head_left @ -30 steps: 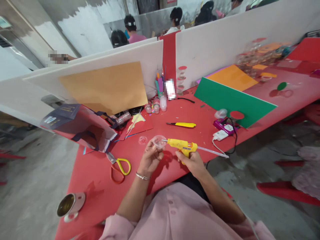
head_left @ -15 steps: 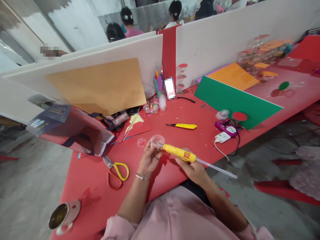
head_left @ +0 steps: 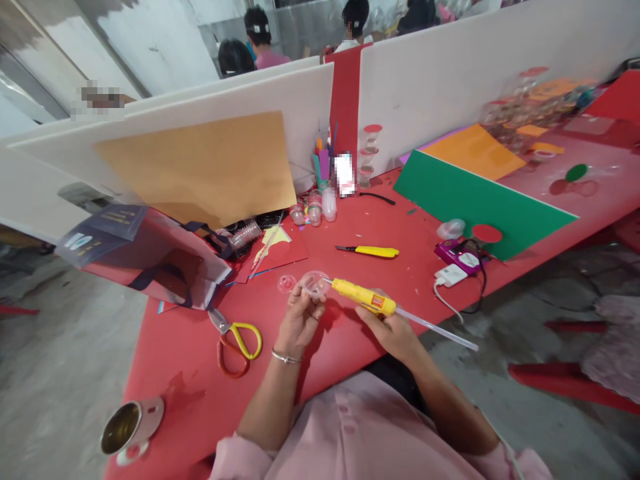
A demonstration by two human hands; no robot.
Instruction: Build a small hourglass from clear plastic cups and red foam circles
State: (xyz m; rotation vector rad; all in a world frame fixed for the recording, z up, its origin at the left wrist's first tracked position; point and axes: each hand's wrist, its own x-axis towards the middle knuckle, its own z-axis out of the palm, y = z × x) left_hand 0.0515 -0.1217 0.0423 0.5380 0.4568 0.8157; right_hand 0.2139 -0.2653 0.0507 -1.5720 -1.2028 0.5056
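My left hand (head_left: 303, 320) pinches a clear plastic cup (head_left: 315, 285) by its near side, just above the red table. In my right hand (head_left: 393, 333) is a yellow hot glue gun (head_left: 364, 295), its nozzle at the cup's right rim; whether the tip touches cannot be made out. A long translucent glue stick (head_left: 440, 329) juts out of the gun's back end. Beside the cup, to its left, lies a small clear plastic lid-like piece (head_left: 287, 284). A yellow utility knife (head_left: 370, 251) rests farther back, its blade end pointing left.
Scissors (head_left: 240, 347) with red and yellow handles lie left of my forearm. A mug (head_left: 133, 427) of liquid stands at the front left corner. A bag (head_left: 150, 260) sits at the left edge. On the right are a purple power strip (head_left: 457, 255) and a green board (head_left: 480, 207).
The view has shifted slightly, so most things sit a little farther right. Both hands keep their hold, with the glue gun's nozzle still at the cup's rim.
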